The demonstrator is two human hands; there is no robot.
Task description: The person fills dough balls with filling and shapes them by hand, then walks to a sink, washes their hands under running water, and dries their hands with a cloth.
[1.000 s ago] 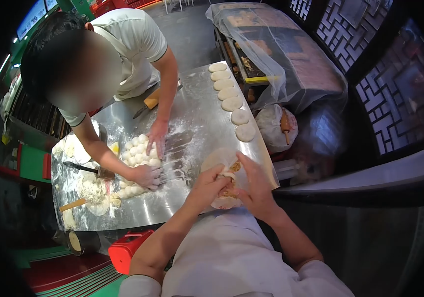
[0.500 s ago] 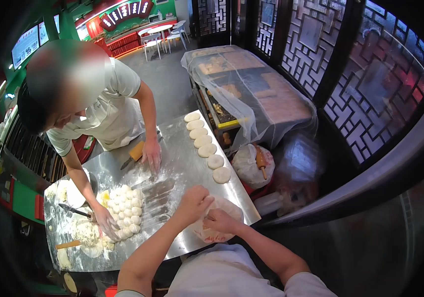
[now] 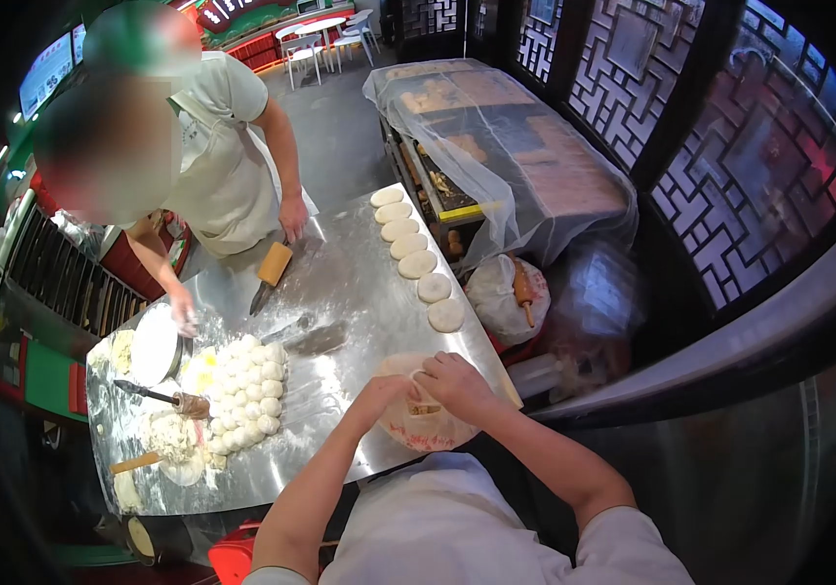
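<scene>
A translucent plastic bag (image 3: 420,431) with red print rests at the table's near edge in front of me. My left hand (image 3: 385,400) has its fingers closed on the left side of the bag's mouth. At the far side of the mouth, my right hand (image 3: 457,388) grips the bag with bent fingers. Something small and yellowish shows between the hands, but its kind is unclear. Beyond my right hand, a row of flat dough rounds (image 3: 434,287) runs along the table's right edge.
Several dough balls (image 3: 252,395) cluster on the floury steel table (image 3: 340,429). A scraper (image 3: 271,278), a white bowl (image 3: 157,343) and loose dough (image 3: 172,435) lie farther left. Across from me stands a co-worker (image 3: 223,146), one hand at the bowl. A plastic-covered rack (image 3: 506,146) stands beyond.
The bag's mouth is now spread open between my hands, and my right hand has moved to its far side. The co-worker's hands have left the dough balls and tabletop; one is at the bowl.
</scene>
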